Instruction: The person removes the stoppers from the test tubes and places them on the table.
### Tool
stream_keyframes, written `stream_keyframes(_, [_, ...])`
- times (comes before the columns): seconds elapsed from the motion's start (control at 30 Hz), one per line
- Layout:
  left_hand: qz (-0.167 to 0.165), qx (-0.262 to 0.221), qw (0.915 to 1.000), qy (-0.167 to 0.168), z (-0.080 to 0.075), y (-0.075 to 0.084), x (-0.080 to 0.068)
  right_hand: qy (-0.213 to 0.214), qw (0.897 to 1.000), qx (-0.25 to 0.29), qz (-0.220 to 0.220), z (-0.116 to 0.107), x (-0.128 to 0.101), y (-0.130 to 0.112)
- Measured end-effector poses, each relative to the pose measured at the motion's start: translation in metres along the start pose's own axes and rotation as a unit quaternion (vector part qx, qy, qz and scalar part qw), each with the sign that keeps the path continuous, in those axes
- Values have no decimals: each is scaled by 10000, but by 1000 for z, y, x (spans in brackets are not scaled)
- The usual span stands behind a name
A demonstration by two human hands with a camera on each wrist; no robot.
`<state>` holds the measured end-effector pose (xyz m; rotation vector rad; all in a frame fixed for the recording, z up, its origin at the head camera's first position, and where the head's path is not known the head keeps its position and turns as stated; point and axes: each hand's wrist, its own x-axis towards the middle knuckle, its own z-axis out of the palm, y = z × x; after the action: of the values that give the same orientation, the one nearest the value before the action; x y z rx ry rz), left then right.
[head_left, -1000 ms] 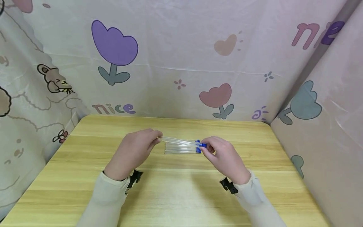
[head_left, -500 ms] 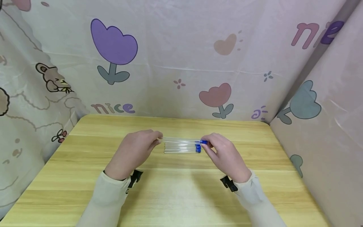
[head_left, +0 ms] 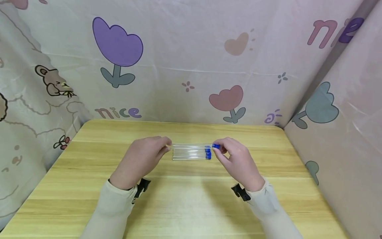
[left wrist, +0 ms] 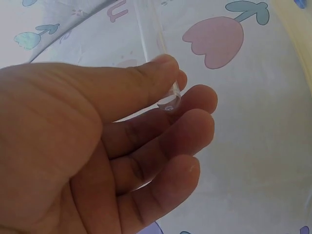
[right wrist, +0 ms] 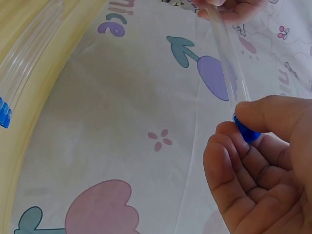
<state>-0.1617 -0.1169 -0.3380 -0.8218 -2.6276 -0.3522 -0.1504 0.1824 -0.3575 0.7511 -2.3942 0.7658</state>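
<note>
A clear test tube (head_left: 192, 145) with a blue cap (head_left: 216, 146) is held level between both hands, just above the far side of a row of like tubes (head_left: 191, 154) lying on the wooden table (head_left: 185, 199). My left hand (head_left: 140, 161) pinches its rounded closed end (left wrist: 170, 100) between thumb and index finger. My right hand (head_left: 238, 162) pinches the blue cap (right wrist: 246, 130) between thumb and fingers. The lying tubes have blue caps (head_left: 208, 153) at their right ends, seen also in the right wrist view (right wrist: 4, 113).
Patterned cloth walls (head_left: 191, 66) close in the table at the back, left and right. Black wrist-camera mounts (head_left: 142, 186) sit under both cream sleeves. Bare wood lies in front of the hands.
The held tube has gone from tilted to level and sunk toward the far side of the row. Both hands shifted slightly away from me with it.
</note>
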Motion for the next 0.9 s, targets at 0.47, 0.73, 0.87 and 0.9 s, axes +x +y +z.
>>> stream_keyframes(0.47, [-312, -543, 9980, -122, -3, 4, -3, 349, 9991, 171, 138, -7, -1, -6])
stream_keyframes(0.73, [-224, -616, 9977, -197, 0, 5, 0, 537, 9983, 192, 111, -11, -1, -3])
stream_keyframes(0.87, [-136, -666, 9973, -274, 1, 7, 3, 661, 9976, 216, 71, -15, 1, -2])
stream_keyframes(0.9, [-127, -671, 9973, -271, 1, 7, 4, 675, 9975, 219, 70, -16, 1, -2])
